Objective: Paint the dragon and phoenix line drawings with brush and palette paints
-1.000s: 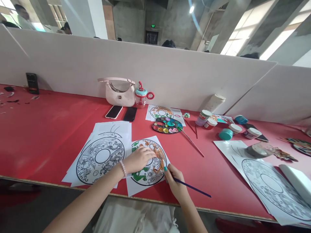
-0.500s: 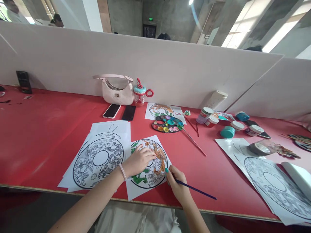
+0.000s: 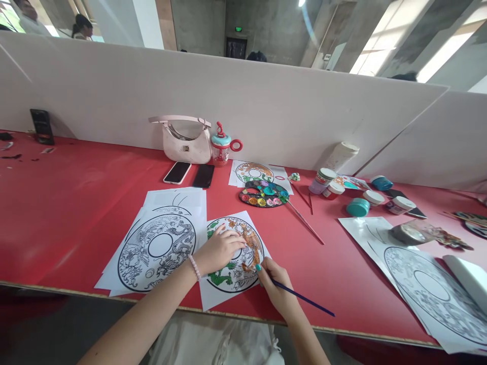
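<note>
in the head view, my right hand point(image 3: 276, 284) is gripping one dark purple paintbrush point(image 3: 304, 296). one partly coloured sheet point(image 3: 215, 299) is lying beneath my left hand point(image 3: 222, 250), whose fingers are extending flat across it, and just left of my right. two phones point(image 3: 177, 173) are lying before one handbag point(image 3: 186, 149); a jar's label point(image 3: 393, 208) is looking too small to read.
</note>
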`<state>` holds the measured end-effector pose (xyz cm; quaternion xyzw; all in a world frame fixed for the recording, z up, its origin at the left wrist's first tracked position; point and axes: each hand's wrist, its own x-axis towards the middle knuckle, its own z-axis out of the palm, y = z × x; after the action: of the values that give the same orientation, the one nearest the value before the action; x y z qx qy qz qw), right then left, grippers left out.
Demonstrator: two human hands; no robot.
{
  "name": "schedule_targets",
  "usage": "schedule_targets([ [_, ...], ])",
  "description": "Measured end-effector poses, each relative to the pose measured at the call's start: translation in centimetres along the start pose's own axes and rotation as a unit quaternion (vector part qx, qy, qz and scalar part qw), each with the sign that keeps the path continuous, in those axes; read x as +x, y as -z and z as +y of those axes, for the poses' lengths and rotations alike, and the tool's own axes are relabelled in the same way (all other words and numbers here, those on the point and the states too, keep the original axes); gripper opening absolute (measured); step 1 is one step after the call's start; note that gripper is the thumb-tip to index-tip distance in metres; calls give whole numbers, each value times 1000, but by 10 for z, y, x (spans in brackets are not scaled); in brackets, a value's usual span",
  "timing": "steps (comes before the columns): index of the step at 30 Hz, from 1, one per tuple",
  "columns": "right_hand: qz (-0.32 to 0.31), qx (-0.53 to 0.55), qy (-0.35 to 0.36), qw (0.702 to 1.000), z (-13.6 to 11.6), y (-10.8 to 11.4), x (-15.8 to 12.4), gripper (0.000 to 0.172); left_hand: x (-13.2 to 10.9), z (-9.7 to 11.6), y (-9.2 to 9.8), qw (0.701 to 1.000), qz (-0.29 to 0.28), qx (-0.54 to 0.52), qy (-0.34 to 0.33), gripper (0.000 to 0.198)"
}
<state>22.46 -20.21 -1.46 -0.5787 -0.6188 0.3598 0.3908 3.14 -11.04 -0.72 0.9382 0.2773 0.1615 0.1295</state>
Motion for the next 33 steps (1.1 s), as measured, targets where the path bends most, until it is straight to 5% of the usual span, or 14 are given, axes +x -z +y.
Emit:
schedule_targets([
  [33, -16, -38, 57, 998, 3, 0, -3, 32, -1, 0, 0, 1000, 3, -7, 2, 31],
])
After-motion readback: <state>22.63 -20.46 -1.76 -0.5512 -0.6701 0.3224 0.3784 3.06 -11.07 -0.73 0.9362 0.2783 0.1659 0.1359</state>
